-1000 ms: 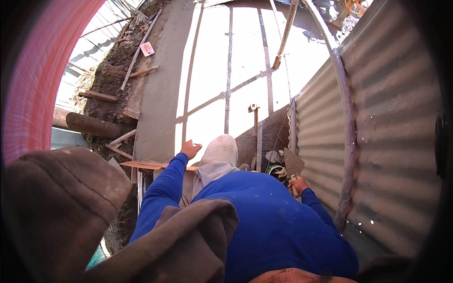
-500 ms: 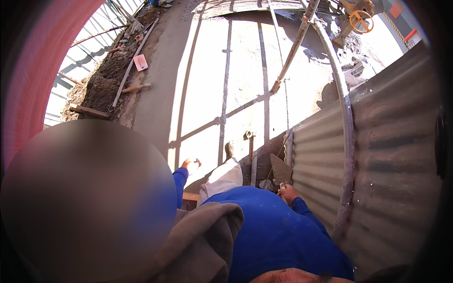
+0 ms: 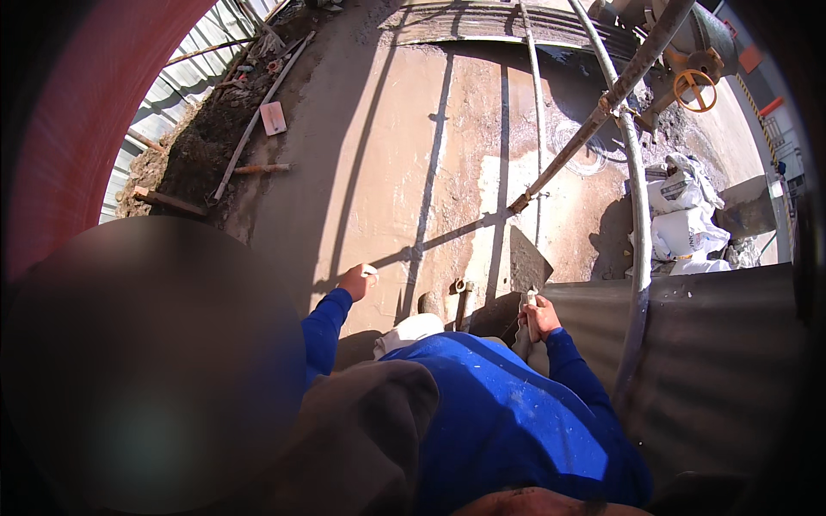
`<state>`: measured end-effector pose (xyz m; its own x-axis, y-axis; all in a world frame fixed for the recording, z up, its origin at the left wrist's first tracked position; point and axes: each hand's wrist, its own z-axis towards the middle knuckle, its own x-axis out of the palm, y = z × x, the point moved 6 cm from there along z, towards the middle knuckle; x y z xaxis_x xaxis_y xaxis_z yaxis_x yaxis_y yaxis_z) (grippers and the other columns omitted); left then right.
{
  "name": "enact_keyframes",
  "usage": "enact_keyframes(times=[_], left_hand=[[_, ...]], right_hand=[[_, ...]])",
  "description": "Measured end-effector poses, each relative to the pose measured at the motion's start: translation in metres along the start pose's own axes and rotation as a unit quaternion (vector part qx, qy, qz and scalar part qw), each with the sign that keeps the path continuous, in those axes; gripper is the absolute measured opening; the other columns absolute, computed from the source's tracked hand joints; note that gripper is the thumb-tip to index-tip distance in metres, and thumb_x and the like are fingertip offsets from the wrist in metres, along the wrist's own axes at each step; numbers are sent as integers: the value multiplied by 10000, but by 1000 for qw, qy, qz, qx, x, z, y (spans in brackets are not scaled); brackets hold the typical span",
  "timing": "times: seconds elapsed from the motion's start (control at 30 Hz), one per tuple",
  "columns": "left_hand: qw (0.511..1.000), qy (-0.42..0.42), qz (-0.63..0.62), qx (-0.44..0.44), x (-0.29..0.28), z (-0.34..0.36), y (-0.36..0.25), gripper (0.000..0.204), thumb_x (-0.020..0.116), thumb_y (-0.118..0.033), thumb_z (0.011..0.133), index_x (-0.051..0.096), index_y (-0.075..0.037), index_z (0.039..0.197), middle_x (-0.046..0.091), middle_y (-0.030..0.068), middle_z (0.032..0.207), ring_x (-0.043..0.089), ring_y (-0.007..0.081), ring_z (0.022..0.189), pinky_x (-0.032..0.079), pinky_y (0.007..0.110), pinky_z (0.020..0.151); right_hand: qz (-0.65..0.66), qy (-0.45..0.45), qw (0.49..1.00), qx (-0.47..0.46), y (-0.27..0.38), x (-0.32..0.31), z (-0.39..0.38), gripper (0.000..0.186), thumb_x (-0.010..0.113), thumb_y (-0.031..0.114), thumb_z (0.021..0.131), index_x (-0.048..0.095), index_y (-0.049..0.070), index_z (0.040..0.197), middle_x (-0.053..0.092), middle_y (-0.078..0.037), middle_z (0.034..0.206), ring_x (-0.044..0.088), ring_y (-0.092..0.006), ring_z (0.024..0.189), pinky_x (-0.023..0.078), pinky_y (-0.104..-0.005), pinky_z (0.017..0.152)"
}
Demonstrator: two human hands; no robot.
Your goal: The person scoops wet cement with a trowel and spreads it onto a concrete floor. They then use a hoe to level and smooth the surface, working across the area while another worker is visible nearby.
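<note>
Your right hand (image 3: 539, 319) grips the trowel (image 3: 527, 261) by its handle, blade near the corrugated sheet (image 3: 714, 344); steer it clear of that edge. Your left hand (image 3: 355, 282) looks half-curled; whether it holds anything, I can't tell.

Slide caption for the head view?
Right hand grips a trowel near a corrugated sheet; left hand is held out over the sunlit floor.

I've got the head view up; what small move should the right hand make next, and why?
Probably draw the trowel back slightly: the right hand grips its handle, and in the picture the blade's tip sits just below the lower end of the slanted pole, though depth is hard to judge.
</note>
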<state>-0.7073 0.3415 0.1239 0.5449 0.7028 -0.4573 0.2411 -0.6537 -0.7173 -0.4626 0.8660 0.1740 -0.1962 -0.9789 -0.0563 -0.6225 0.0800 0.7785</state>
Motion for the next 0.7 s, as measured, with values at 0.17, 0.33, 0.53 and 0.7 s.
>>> enact_keyframes(times=[0.17, 0.33, 0.53, 0.7], left_hand=[[997, 1, 48, -65, -25, -13, 32, 324, 726, -256, 948, 727, 0, 1147, 771, 127, 1009, 757, 218, 932, 596, 366, 799], [992, -37, -53, -106, -80, -7, 60, 294, 722, -259, 950, 732, -28, 1132, 754, 97, 986, 747, 203, 907, 599, 382, 722], [978, -97, -166, -79, -85, 41, 5, 285, 700, -259, 975, 703, -51, 1170, 736, 70, 983, 732, 179, 814, 545, 321, 665], [967, -104, -188, -139, -44, 61, -8, 301, 739, -180, 938, 711, 26, 1155, 742, 130, 1055, 723, 226, 966, 631, 376, 858]], right_hand=[[34, -49, 997, -59, 63, -10, 23, 136, 654, 125, 918, 606, 2, 948, 711, -138, 789, 694, -233, 706, 561, -371, 661], [83, -56, 989, -108, 112, -6, 58, 171, 655, 187, 935, 612, 22, 949, 742, -112, 791, 625, -177, 657, 499, -345, 604], [105, -156, 980, -66, 129, -29, 131, 175, 634, 201, 931, 634, 26, 941, 752, -147, 808, 633, -212, 622, 508, -380, 575], [91, -112, 990, 1, 142, -27, 244, 183, 623, 186, 918, 661, 13, 964, 768, -157, 854, 629, -231, 610, 499, -392, 549]])
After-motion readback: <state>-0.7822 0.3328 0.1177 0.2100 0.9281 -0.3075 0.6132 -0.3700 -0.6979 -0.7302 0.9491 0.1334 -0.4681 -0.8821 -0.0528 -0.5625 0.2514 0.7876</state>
